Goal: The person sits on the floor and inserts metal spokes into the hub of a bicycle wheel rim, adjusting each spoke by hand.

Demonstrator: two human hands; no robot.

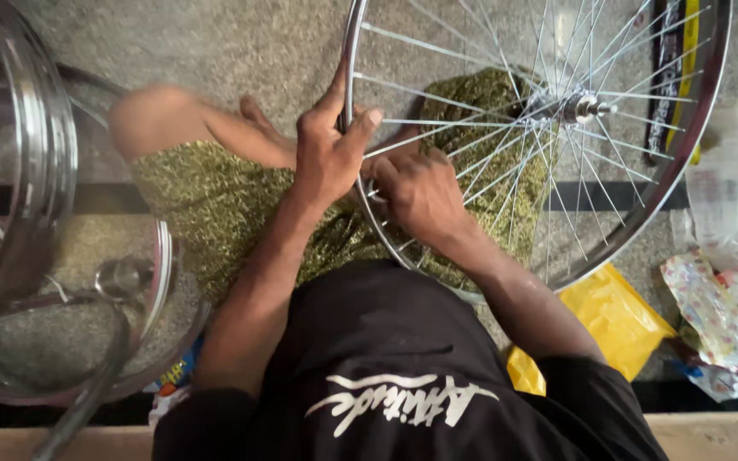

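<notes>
A: In the head view, what is gripped by the left hand (328, 154)?

B: The chrome rim (350, 94) of a spoked bicycle wheel is clasped by it. The grip is wrapped around the rim's near-left edge, fingers curled over the outside and the thumb laid against the inner side.

A: And the right hand (420, 195)?

B: It is placed just right of the left hand, inside the rim, among the spokes (471, 141). The grip is drawn together, fingers bunched at the spoke ends by the rim. Whether something small is pinched there cannot be told.

A: Where is the wheel itself?

B: It is stood on edge over the lap, on the green patterned cloth (215, 205). Its hub (578, 108) is seen up and right of the hands.

A: What else is seen around the wheel?

B: Bare rims (44, 171) are stacked well to its left. A yellow packet (612, 320) lies just below its lower edge, and crumpled wrappers (715, 307) are scattered further right on the floor (215, 43).
</notes>
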